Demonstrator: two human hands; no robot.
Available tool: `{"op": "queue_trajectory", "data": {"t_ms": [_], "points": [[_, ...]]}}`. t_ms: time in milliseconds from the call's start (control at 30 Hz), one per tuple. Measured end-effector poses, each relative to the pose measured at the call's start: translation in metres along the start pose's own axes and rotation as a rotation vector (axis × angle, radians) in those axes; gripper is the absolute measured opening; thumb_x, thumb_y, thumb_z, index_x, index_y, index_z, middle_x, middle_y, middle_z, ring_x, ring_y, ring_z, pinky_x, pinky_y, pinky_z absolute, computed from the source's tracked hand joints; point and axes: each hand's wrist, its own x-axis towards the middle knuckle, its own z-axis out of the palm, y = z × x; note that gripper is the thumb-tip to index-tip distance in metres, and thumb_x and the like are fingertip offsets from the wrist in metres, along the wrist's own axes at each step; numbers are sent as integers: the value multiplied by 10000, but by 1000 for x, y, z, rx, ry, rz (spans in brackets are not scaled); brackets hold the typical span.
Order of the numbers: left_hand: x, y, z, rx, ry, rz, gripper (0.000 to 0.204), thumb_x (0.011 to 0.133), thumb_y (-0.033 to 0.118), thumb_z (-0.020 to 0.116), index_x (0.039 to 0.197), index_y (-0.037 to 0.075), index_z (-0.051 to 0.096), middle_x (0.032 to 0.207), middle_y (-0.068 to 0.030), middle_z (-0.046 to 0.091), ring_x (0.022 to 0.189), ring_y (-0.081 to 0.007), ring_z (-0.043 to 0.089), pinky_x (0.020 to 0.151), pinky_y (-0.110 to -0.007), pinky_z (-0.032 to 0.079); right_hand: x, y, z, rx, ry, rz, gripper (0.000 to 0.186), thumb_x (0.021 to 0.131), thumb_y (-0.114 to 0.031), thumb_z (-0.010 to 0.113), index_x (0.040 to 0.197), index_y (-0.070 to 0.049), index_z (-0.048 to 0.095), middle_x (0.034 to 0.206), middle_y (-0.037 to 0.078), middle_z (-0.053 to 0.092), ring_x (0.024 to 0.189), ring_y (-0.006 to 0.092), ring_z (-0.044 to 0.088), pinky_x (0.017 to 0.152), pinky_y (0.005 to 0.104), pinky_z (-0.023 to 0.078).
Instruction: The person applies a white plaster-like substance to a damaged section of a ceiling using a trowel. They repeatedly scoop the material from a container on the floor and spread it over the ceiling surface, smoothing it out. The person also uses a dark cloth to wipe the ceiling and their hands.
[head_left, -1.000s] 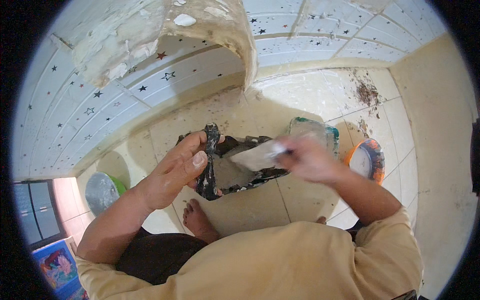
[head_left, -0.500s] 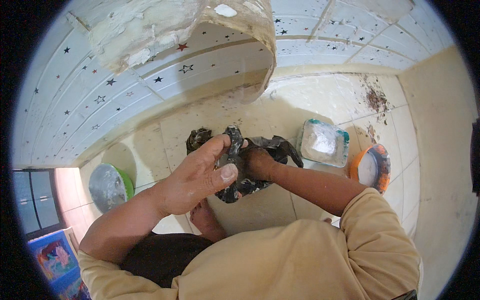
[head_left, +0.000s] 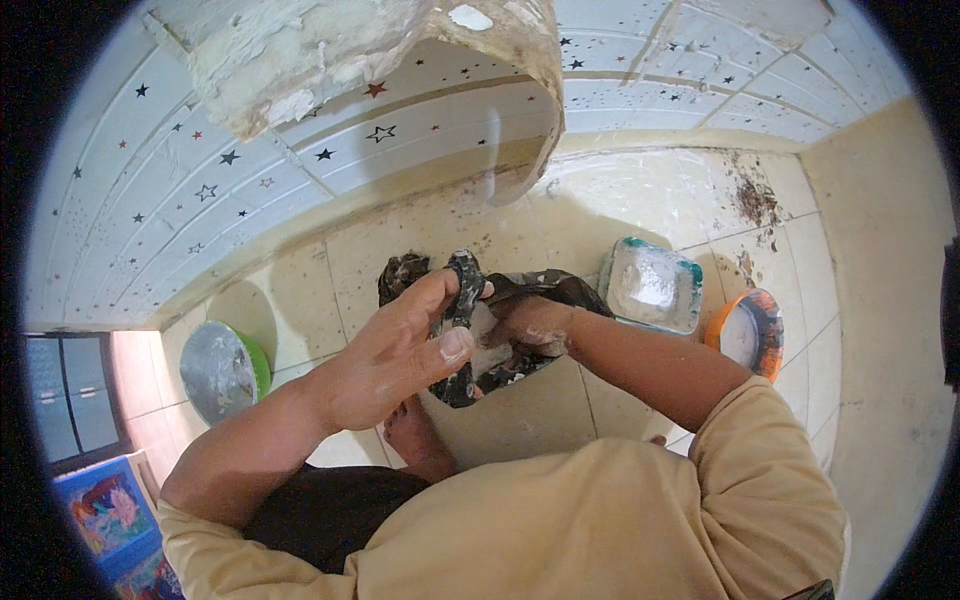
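My left hand (head_left: 395, 355) grips the rolled edge of a crumpled black bag (head_left: 460, 385) smeared with pale plaster, which holds greyish powder or paste. My right hand (head_left: 530, 322) reaches down inside the bag, to the right of my left hand; its fingers are mostly hidden, so what it holds cannot be seen. Right of the bag sits a pale, green-edged rectangular tub (head_left: 642, 283) with white residue, and beside that an orange bowl (head_left: 760, 362) of pale material.
A green basin (head_left: 257, 372) stands at left on the tiled floor (head_left: 510, 430), near my bare foot (head_left: 415, 435). A star-patterned wall (head_left: 180, 240) with a peeling, curved ledge (head_left: 300, 75) is ahead. A plain wall (head_left: 870, 330) rises at right; painted pictures (head_left: 100, 510) lie lower left.
My right hand, earlier raised over the bag with a pale flat tool, has moved down and left into it; that tool is out of sight. My left hand stays on the edge.
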Motion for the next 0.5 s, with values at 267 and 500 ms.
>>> {"op": "queue_trajectory", "data": {"t_ms": [267,500], "points": [[-1,-8,-6,-64,83,-38,556,947,421,432,1309,12,333,1168,-82,452,1008,-132,497,771,-281,494,-23,9,-19,642,104,174,326,780,-36,633,1098,2,572,964,102,648,791,202,644,568,306,544],[10,-18,-15,92,110,-23,642,917,535,415,1307,32,339,1115,-66,509,866,-111,572,657,-224,490,-24,24,-31,519,144,185,307,788,-44,619,1090,-2,581,952,80,651,760,182,634,554,297,535]]}}
